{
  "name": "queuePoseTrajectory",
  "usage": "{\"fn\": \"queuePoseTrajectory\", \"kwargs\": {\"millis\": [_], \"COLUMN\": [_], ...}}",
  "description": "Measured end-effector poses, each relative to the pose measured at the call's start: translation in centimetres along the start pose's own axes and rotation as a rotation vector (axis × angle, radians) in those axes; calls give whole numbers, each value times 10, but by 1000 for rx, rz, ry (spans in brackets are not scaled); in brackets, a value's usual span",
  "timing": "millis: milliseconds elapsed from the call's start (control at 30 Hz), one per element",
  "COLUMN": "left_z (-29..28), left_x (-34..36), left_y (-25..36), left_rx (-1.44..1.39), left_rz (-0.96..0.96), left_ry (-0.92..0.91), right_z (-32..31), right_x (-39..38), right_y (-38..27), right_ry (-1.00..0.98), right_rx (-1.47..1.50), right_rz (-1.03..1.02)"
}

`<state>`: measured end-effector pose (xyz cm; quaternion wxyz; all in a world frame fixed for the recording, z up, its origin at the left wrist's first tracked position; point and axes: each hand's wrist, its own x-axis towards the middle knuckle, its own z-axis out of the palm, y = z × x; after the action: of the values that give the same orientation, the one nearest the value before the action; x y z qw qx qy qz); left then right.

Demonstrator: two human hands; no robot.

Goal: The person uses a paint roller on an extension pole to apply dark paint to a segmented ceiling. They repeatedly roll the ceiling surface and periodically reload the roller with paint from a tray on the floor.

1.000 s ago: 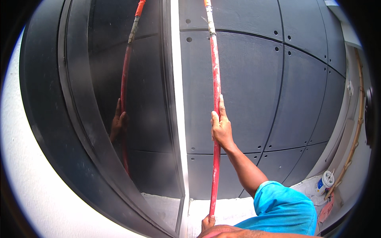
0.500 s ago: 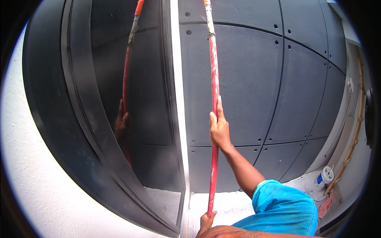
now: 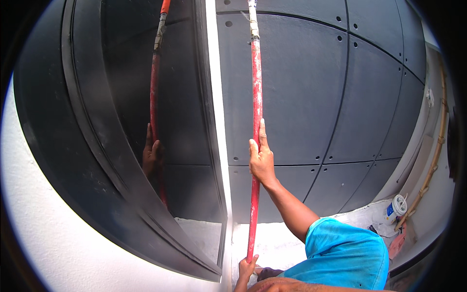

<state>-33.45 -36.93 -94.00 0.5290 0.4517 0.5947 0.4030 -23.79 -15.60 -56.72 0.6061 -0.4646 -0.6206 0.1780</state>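
A long red pole (image 3: 257, 82), scuffed with white paint, stands nearly upright in front of me. Pale wrapping (image 3: 253, 22) covers its upper joint, and its top end lies outside the picture. My right hand (image 3: 262, 163) is closed round the pole's middle, with the thumb on the left side and the index finger stretched up along it. Lower down, my left hand (image 3: 247, 267) grips the pole's bottom end. A dark glossy panel (image 3: 182, 107) on the left mirrors the pole and the right hand.
Dark grey wall panels (image 3: 292, 92) with grooves and round holes rise ahead. A white strip (image 3: 217, 97) divides them from the glossy panel. At the lower right, a white bucket (image 3: 398, 206) stands on pale floor covering (image 3: 279, 238) beside a long wooden stick (image 3: 434, 168). White wall (image 3: 29, 204) borders the left.
The pole and both hands have shifted slightly left in the picture. The pole's orange upper section has passed out beyond the top edge. Both hands keep their grip.
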Motion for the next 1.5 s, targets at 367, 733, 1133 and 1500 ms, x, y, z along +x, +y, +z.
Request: {"fn": "queuePoseTrajectory", "kwargs": {"millis": [367, 733, 1133, 1500], "left_z": [-1, -25, -9, -19], "left_x": [-42, -20, -59, -56], "left_y": [-117, -125, -198, -201], "left_rx": [163, 249, 304, 324], "left_rz": [-288, -259, -449, -456], "left_ry": [20, 7, -52, -27], "right_z": [13, 25, -4, 4], "right_x": [-128, -50, 27, 48], "right_y": [81, 43, 20, 4], "right_ry": [-30, -30, -132, -75], "right_rx": [-119, 199, 451, 401], "right_rz": [99, -24, 86, 50]}}
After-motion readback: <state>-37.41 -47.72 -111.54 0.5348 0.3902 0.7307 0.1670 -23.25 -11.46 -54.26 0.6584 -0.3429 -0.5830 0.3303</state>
